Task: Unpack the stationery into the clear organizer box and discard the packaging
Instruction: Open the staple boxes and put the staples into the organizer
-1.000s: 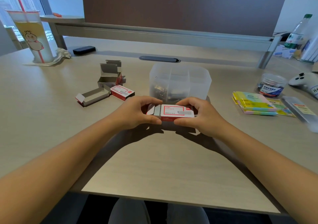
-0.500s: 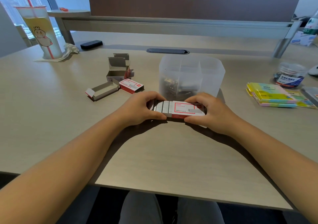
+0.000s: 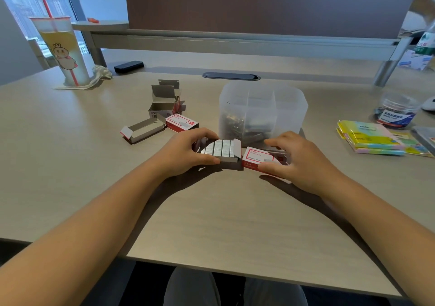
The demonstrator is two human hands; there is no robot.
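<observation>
Left hand [image 3: 186,155] grips the inner tray of staples [image 3: 220,150], thumb on the near edge, fingers curled over the far side; the silver rows lie bare and the tray sits on the desk [image 3: 211,211], slid out to the left; right hand [image 3: 299,162] holds the red-and-white sleeve [image 3: 257,159], thumb against its near side, fingers arched over the top; tray and sleeve just meet at the white end flap; right behind them stands the clear organizer box [image 3: 263,108], metal clips in its left compartment; to the left, emptied cartons [image 3: 162,108] and one closed staple box [image 3: 181,122]; sticky notes [image 3: 369,136] off to the right.
</observation>
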